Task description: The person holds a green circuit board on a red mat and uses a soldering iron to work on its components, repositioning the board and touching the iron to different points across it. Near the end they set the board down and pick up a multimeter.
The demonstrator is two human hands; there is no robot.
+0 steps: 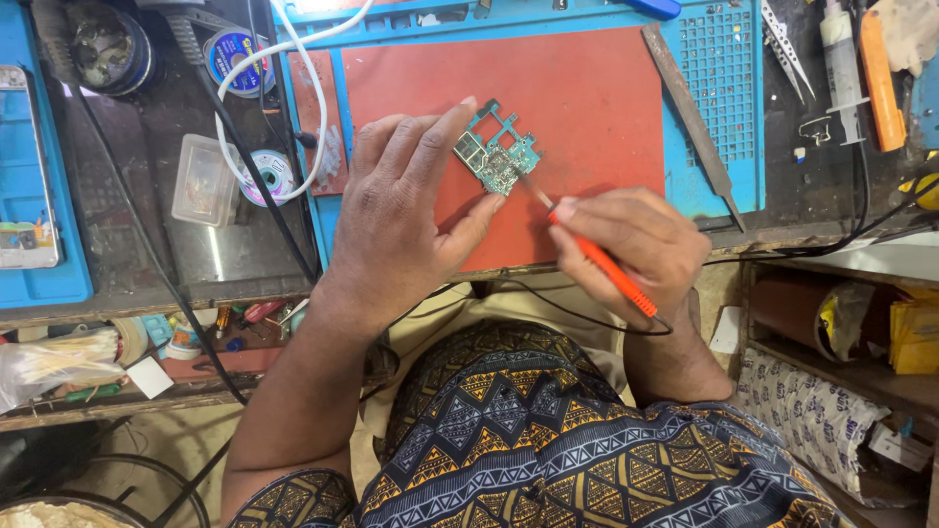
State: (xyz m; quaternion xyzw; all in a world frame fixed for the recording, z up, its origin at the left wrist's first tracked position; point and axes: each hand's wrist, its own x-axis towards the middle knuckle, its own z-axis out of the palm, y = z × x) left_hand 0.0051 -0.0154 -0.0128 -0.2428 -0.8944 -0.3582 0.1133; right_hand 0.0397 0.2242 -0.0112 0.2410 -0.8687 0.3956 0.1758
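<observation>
My left hand (406, 205) pinches a small green circuit board (497, 154) between thumb and fingers, holding it just over the red work mat (587, 88). My right hand (636, 240) grips an orange-handled soldering iron (602, 262) like a pen. Its thin metal tip touches the lower right edge of the board. A black cord runs from the iron's handle back under my wrist.
A flat metal file (693, 115) lies on the blue mat (729, 78) to the right. Tweezers (782, 44), a syringe (841, 54) and an orange tool (880, 78) sit at the far right. Solder spools (269, 176), a clear plastic box (203, 181) and a white cable (293, 88) are on the left.
</observation>
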